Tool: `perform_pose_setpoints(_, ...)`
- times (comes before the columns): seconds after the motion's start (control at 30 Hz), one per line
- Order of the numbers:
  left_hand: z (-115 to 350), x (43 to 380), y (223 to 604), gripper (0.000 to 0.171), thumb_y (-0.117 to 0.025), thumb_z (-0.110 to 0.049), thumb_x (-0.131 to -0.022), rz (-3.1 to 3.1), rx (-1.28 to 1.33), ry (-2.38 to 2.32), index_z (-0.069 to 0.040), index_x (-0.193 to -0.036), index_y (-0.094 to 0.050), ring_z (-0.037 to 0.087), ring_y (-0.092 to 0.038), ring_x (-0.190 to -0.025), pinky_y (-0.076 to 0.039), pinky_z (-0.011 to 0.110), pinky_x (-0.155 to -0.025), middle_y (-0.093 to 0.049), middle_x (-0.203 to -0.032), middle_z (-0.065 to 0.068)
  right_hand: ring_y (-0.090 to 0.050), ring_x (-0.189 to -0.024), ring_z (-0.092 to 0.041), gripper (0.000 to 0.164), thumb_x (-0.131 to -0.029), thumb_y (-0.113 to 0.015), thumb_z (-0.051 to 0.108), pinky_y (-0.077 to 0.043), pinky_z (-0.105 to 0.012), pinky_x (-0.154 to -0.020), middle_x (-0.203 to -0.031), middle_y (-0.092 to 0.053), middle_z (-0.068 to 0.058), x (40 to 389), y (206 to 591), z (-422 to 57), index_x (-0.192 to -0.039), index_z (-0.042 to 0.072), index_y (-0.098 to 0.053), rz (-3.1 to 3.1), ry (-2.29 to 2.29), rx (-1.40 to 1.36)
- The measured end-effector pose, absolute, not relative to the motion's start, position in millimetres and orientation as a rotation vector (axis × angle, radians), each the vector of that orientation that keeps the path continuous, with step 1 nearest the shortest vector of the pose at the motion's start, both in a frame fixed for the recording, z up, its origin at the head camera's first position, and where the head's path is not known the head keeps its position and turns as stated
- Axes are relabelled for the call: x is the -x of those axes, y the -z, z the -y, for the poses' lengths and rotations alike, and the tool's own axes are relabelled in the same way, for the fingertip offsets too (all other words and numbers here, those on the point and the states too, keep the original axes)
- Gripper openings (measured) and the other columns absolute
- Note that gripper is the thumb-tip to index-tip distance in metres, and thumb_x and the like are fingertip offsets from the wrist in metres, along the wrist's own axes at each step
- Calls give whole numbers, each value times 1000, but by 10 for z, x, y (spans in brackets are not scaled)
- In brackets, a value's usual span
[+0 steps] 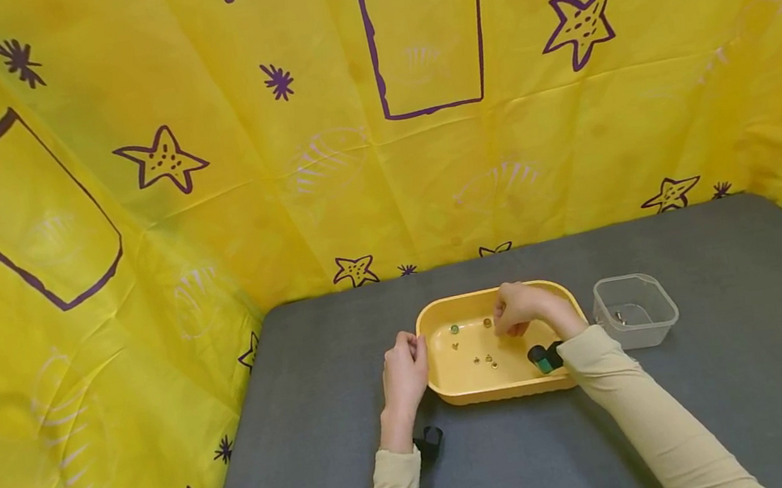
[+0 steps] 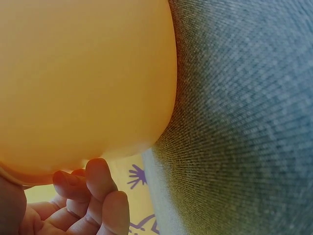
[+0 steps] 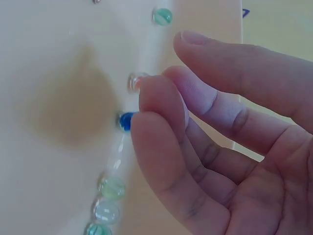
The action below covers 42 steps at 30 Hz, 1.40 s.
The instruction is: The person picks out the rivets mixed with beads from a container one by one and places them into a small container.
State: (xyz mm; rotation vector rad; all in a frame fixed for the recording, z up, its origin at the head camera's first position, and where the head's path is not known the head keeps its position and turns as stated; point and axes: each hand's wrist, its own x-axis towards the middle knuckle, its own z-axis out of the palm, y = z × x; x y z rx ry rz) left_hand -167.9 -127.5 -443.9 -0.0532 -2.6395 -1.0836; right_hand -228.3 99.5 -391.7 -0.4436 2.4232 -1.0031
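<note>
A yellow plastic basin (image 1: 510, 383) stands on the dark grey table. My left hand (image 1: 406, 372) holds its left rim, fingers curled underneath in the left wrist view. Inside the basin's right half is my right hand (image 1: 522, 307), its fingers loosely bent. In the right wrist view the thumb stands apart from the fingertips (image 3: 156, 142), and nothing shows between them. Beyond those fingertips lie a blue marble (image 3: 126, 121) and a partly covered clear-orange marble (image 3: 136, 82). Other marbles include a green one (image 3: 162, 17) and a yellow-green one (image 3: 111, 187). Several small gold-coloured pieces (image 1: 488, 358) lie on the basin floor.
Right of the basin stands a clear plastic container (image 1: 647, 313) with a few small metallic pieces (image 1: 620, 318) inside. A yellow patterned cloth (image 1: 428, 188) hangs behind and to the sides of the grey table (image 1: 297, 427).
</note>
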Motion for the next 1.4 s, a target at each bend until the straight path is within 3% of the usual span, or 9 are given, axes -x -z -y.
perform_pose_setpoints(0.47,1279,1678,4437,17,-54,-18,-94,2637,59,1100,-3,-85,-56,11,-47,-51,-40,26,-48,-53,-64,2,-53,-50,-13,22,-75,-68,0,-51,-30,-56,-54,-51,-3,2311,3992,-840,-59,4,-54,-2402,955,478)
perform_pose_setpoints(1.4,1280,1681,4431,18,-55,-19,-93,2643,63,1100,-2,-87,-56,11,-45,-51,-39,25,-48,-50,-64,1,-57,-52,-13,14,-71,-76,2,-51,-30,-57,-61,-61,-5,2345,4108,-697,-66,3,-62,-2354,832,467)
